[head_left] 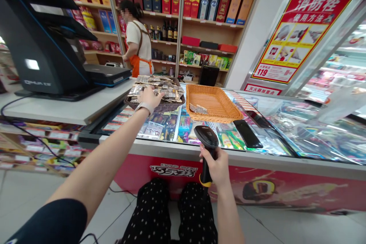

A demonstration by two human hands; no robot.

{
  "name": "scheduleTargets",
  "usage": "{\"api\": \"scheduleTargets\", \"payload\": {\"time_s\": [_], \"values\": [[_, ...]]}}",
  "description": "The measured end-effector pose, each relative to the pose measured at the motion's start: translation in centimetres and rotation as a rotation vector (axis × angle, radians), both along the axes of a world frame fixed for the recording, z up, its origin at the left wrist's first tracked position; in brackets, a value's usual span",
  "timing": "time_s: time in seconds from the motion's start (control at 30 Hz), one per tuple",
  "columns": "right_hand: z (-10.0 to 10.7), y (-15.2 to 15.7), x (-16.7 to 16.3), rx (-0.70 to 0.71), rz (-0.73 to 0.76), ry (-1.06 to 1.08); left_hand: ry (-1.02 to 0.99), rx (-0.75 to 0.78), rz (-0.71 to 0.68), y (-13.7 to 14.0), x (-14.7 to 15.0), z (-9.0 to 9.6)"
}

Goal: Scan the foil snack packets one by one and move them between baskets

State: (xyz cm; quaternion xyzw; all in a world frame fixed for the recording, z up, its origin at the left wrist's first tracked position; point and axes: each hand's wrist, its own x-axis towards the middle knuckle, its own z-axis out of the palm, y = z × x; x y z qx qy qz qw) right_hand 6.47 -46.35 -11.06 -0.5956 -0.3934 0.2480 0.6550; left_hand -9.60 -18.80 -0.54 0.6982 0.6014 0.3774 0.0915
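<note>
My left hand (150, 98) reaches over a dark woven basket (168, 106) heaped with small flat packets (171, 90). Its thumb is apart from its fingers, which rest on the packets; the fingertips are partly hidden. In my right hand (219, 164) is a black barcode scanner (206, 137) with a yellow band near its lower end, held upright by the handle in front of the freezer's edge. Beside the dark basket stands an orange-brown wicker basket (214, 99), with a few similar packets (198, 109) in its near left corner.
Both baskets stand on the glass top of a chest freezer (160, 126). A black phone (247, 133) lies to the right. At left, a checkout machine (48, 53) occupies a white counter (71, 108). Another person (138, 42) stands by shelves of boxes behind. Cables trail on the left.
</note>
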Motion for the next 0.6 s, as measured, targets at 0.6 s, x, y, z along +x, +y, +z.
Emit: {"api": "scheduleTargets", "payload": {"time_s": [0.6], "values": [[-0.6, 0.1, -1.0, -0.033, 0.011, -0.066, 0.186, -0.057, -0.046, 1.9, 3.2, 0.1]]}}
